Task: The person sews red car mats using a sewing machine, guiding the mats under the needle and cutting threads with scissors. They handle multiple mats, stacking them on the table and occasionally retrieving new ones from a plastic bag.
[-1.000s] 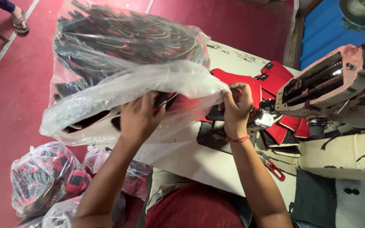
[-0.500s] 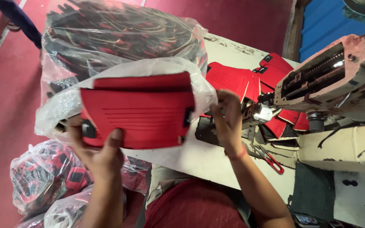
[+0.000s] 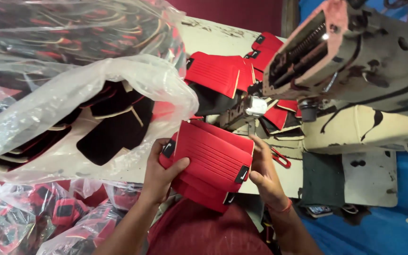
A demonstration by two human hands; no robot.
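Hands [image 3: 213, 172] hold red pieces [image 3: 211, 163] (stacked)

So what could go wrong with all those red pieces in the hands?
The stack of red pieces is gripped only at its ends by the left hand and right hand, so lower pieces might slide out. The big plastic bag bulges over the table edge and could tip onto the smaller bags. The red-handled snips lie close to the right hand and might nick it.
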